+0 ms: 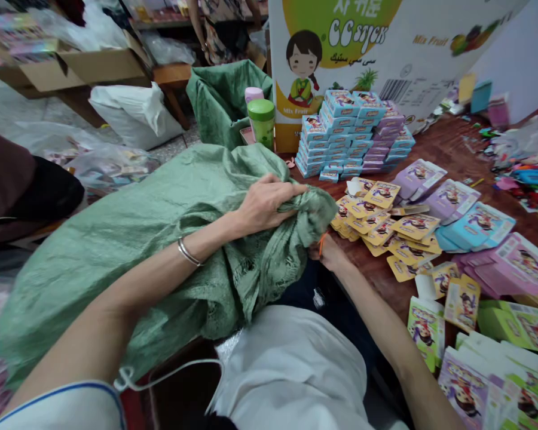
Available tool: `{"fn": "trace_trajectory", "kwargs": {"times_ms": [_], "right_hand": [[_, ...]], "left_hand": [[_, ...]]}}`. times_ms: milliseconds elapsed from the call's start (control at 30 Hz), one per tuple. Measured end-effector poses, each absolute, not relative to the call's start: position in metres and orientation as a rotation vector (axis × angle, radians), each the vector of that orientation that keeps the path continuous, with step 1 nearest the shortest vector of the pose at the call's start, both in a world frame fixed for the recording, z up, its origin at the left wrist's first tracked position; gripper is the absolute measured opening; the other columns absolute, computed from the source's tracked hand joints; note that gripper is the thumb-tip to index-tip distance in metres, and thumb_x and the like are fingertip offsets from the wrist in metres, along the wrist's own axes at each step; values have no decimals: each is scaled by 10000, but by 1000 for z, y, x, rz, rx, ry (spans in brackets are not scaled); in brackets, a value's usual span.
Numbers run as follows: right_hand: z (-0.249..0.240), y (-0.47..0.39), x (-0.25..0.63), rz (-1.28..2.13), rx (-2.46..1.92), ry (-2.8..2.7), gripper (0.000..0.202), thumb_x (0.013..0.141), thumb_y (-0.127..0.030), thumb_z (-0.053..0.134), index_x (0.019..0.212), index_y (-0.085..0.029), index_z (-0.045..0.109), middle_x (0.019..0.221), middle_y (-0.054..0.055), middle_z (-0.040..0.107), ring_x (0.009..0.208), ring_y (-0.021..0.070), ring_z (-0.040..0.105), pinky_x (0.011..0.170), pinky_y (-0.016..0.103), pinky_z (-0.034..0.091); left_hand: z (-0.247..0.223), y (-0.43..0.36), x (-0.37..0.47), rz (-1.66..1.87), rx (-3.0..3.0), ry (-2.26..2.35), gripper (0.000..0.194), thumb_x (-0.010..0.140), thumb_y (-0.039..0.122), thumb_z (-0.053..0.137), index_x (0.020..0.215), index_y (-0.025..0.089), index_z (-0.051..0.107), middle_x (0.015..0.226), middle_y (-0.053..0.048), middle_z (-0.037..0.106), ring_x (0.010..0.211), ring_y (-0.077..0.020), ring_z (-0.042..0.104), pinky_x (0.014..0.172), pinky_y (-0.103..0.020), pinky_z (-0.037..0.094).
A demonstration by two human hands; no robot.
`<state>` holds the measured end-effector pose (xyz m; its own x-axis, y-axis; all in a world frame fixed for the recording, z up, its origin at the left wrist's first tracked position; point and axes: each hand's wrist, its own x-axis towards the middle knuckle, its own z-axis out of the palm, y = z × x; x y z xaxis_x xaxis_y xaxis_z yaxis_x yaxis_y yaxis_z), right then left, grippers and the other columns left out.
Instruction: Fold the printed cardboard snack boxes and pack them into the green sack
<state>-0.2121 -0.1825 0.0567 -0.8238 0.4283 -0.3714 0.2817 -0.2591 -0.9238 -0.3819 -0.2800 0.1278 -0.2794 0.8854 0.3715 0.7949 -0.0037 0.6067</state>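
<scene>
A large green woven sack (116, 221) lies across my lap and against the table's edge, its neck bunched and twisted. My left hand (269, 203) is closed round this gathered neck, fingers sunk into the cloth. Just beyond the bunched end, low on its right side, my right hand (332, 252) is closed with a thin orange string (322, 243) at its fingers. The sack hides part of that hand. Flat yellow cartons (376, 218) lie on the table close to the sack's neck.
Stacked small blue and purple boxes (341, 134) stand before a big printed carton (403, 54). Purple, blue, pink and green flat cartons (477, 226) cover the table's right. A green-lidded jar (262, 122) stands by another open green sack (226, 89). A person (222, 24) is behind.
</scene>
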Motion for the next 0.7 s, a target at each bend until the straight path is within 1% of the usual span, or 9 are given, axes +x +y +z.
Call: {"fn": "trace_trajectory", "kwargs": {"times_ms": [67,167,300,333,400,500,567,633,700], "right_hand": [[64,-202,-203,2491,-862,-1814,396,590,-563,715,587,-216,524,419,-111,254,344,50,190,296,197,182],[80,-215,-204,2681,-802,-1617,363,606,-537,692,675,-192,607,438,-97,335,345,56,258,296,203,276],[82,-165,-215,2218,-968,-1492,246,541,-363,734,602,-184,577,489,-45,510,431,82,453,403,207,399],[81,-145,-213,2119,-998,-1479,229,556,-351,728,609,-187,577,495,-52,514,445,77,450,413,193,381],[78,-108,-205,1922,-1047,-1463,223,593,-364,715,605,-194,572,503,-64,512,475,74,446,438,181,359],[83,-82,-209,1560,-961,-1715,229,689,-422,677,706,-194,656,667,-23,639,625,111,554,565,221,428],[89,-84,-234,1413,-801,-1969,267,761,-448,626,782,-191,693,777,5,688,741,144,605,673,263,454],[94,-88,-276,1363,-671,-2150,271,810,-422,582,772,-179,694,790,15,694,786,156,613,744,281,448],[95,-86,-320,1283,-671,-2238,270,842,-365,535,729,-163,674,758,21,683,781,161,604,774,289,441]], "left_hand": [[128,-278,-385,1362,1573,2306,331,808,339,574,1120,236,609,1032,-46,682,1000,-227,615,970,-375,412],[133,-270,-378,1533,1357,2348,434,829,356,547,1238,214,524,1152,-52,641,1093,-221,581,979,-354,427],[146,-278,-398,1144,1543,2061,630,672,473,737,1216,203,570,1163,-39,668,1057,-261,609,973,-415,473],[149,-287,-413,1172,1497,2054,642,643,508,760,1186,210,592,1159,-31,680,1050,-268,611,975,-442,481],[153,-312,-451,1468,1197,2179,626,595,582,780,1095,235,632,1118,1,711,1021,-272,613,979,-501,487],[157,-353,-504,1690,897,2171,606,591,652,763,1077,313,633,1142,74,714,1086,-295,590,1031,-564,434],[164,-371,-524,1765,930,2131,623,590,718,722,1078,340,640,1238,111,664,1210,-321,513,1126,-553,328],[173,-378,-530,1804,1002,2092,641,650,756,643,1146,350,625,1335,131,588,1270,-322,467,1180,-517,261],[183,-378,-528,1782,1194,2212,619,776,745,509,1233,336,584,1374,111,555,1230,-297,520,1154,-523,326]]}}
